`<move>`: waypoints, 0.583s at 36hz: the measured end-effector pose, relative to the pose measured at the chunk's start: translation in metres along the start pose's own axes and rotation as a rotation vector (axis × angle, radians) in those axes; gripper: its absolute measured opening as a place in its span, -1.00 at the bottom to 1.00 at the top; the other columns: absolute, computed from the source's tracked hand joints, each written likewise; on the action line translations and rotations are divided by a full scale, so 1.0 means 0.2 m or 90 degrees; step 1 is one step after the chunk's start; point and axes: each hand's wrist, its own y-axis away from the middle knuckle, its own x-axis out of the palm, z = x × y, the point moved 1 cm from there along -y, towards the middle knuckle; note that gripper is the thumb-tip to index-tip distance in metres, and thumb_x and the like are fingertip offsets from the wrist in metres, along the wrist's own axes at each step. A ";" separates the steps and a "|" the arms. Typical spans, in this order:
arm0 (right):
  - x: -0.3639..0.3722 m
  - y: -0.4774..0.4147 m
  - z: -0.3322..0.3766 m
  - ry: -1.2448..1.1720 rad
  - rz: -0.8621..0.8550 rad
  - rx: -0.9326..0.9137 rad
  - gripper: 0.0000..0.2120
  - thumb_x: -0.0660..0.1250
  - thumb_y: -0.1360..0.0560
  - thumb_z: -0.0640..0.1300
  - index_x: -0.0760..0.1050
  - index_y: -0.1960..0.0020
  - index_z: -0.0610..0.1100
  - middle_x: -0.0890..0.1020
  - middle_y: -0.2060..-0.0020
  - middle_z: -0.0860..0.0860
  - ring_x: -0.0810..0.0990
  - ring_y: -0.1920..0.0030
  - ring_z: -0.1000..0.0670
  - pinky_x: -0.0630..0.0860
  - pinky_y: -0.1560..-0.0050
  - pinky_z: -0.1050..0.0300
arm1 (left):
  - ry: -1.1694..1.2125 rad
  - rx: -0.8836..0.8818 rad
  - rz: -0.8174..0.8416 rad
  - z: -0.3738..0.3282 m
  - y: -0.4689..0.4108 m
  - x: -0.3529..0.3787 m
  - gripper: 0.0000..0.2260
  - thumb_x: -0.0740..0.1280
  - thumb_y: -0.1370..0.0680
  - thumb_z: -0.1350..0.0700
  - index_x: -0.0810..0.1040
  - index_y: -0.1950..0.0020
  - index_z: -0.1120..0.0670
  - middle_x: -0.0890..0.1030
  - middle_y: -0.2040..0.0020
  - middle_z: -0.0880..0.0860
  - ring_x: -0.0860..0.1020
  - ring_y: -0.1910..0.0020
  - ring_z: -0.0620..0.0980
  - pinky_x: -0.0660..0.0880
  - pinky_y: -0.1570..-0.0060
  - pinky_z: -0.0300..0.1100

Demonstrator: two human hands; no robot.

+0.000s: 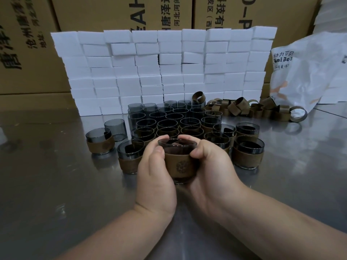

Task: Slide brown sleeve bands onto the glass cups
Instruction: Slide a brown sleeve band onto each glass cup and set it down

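A smoky glass cup [177, 145] with a brown sleeve band [180, 163] around its middle is held upright just above the steel table. My left hand [155, 177] grips its left side, thumb on the band's upper edge. My right hand [208, 171] grips the right side, thumb pressing at the band's top. Behind stand several bare glass cups [170, 113] in rows, and several banded cups [247, 152] sit to the right and left. A heap of loose brown bands [249, 108] lies at the back right.
The steel table [56, 184] reflects light. A wall of white foam blocks [163, 68] stands behind the cups, with cardboard boxes [28, 44] behind it. A white plastic bag [308, 72] slumps at the right. Two lone cups [100, 141] stand to the left.
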 end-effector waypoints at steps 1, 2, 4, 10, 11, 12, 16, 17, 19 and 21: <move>0.00 0.00 0.00 0.003 -0.004 0.000 -0.52 0.16 -0.09 -0.23 0.52 0.00 -0.13 0.56 0.07 -0.20 0.52 0.08 -0.19 0.48 0.11 -0.05 | -0.015 0.010 -0.003 0.00 0.00 0.00 -0.68 0.09 -0.35 -0.02 0.62 0.12 -0.06 0.65 0.08 0.05 0.58 -0.01 0.06 0.45 -0.12 0.25; 0.00 0.00 0.00 0.006 -0.006 0.001 -0.54 0.15 -0.12 -0.23 0.51 0.00 -0.13 0.55 0.07 -0.21 0.51 0.07 -0.19 0.48 0.10 -0.04 | -0.027 0.018 -0.004 0.00 0.00 0.00 -0.68 0.08 -0.36 -0.02 0.60 0.11 -0.05 0.64 0.09 0.04 0.58 0.00 0.04 0.45 -0.11 0.24; 0.00 0.00 0.00 0.004 -0.004 0.002 -0.53 0.15 -0.11 -0.24 0.51 0.01 -0.13 0.55 0.06 -0.21 0.51 0.06 -0.19 0.49 0.09 -0.04 | -0.047 0.031 -0.007 0.00 0.00 0.00 -0.68 0.06 -0.37 -0.03 0.58 0.10 -0.05 0.63 0.10 0.01 0.58 0.01 0.00 0.47 -0.11 0.20; -0.01 0.01 -0.01 0.008 -0.009 0.000 -0.56 0.12 -0.15 -0.27 0.50 0.00 -0.15 0.55 0.07 -0.21 0.53 0.08 -0.16 0.50 0.11 -0.02 | -0.070 0.054 -0.019 0.00 0.01 -0.01 -0.68 0.03 -0.39 -0.02 0.56 0.09 -0.05 0.62 0.08 -0.04 0.56 0.01 -0.06 0.48 -0.12 0.11; -0.01 0.01 -0.01 0.008 -0.009 -0.001 -0.55 0.14 -0.12 -0.26 0.50 0.00 -0.15 0.55 0.07 -0.21 0.53 0.08 -0.17 0.50 0.10 -0.03 | -0.074 0.054 -0.021 0.01 0.01 -0.01 -0.67 0.02 -0.39 -0.02 0.55 0.09 -0.05 0.62 0.08 -0.04 0.56 0.01 -0.06 0.48 -0.12 0.11; -0.01 0.00 -0.02 0.007 -0.010 0.000 -0.52 0.15 -0.09 -0.26 0.50 0.01 -0.15 0.55 0.07 -0.21 0.54 0.07 -0.17 0.50 0.09 -0.04 | -0.078 0.054 -0.023 0.01 0.01 -0.01 -0.67 0.02 -0.39 -0.02 0.56 0.09 -0.05 0.62 0.07 -0.04 0.56 0.02 -0.07 0.48 -0.12 0.10; -0.02 0.00 -0.02 0.023 -0.009 -0.005 -0.48 0.16 -0.03 -0.26 0.50 0.00 -0.14 0.55 0.05 -0.21 0.53 0.04 -0.18 0.48 0.03 -0.07 | -0.086 0.050 -0.030 0.01 0.00 -0.01 -0.66 0.01 -0.39 -0.02 0.57 0.09 -0.05 0.62 0.05 -0.02 0.56 -0.02 -0.04 0.46 -0.15 0.12; -0.03 0.00 -0.03 0.032 -0.004 -0.009 -0.48 0.16 -0.05 -0.26 0.50 0.00 -0.13 0.55 0.06 -0.19 0.53 0.05 -0.16 0.50 0.04 -0.06 | -0.085 0.046 -0.029 0.01 -0.01 -0.01 -0.66 0.02 -0.38 -0.03 0.58 0.10 -0.05 0.63 0.05 0.00 0.56 -0.03 -0.01 0.46 -0.15 0.14; -0.04 0.00 -0.03 0.078 0.002 -0.026 -0.50 0.15 -0.10 -0.21 0.51 -0.03 -0.08 0.59 0.10 -0.13 0.57 0.08 -0.10 0.53 0.10 -0.01 | -0.052 0.004 -0.031 0.02 -0.02 -0.01 -0.65 0.05 -0.37 -0.04 0.62 0.15 -0.08 0.64 0.04 0.04 0.57 -0.05 0.06 0.45 -0.15 0.19; -0.05 0.00 -0.03 0.138 0.008 -0.048 -0.50 0.17 -0.14 -0.16 0.51 -0.07 0.02 0.61 0.03 -0.08 0.59 0.01 -0.08 0.55 -0.01 -0.05 | 0.006 -0.063 -0.035 0.02 -0.03 -0.01 -0.68 0.09 -0.40 -0.07 0.65 0.20 -0.15 0.65 0.04 0.08 0.57 -0.06 0.14 0.48 -0.11 0.21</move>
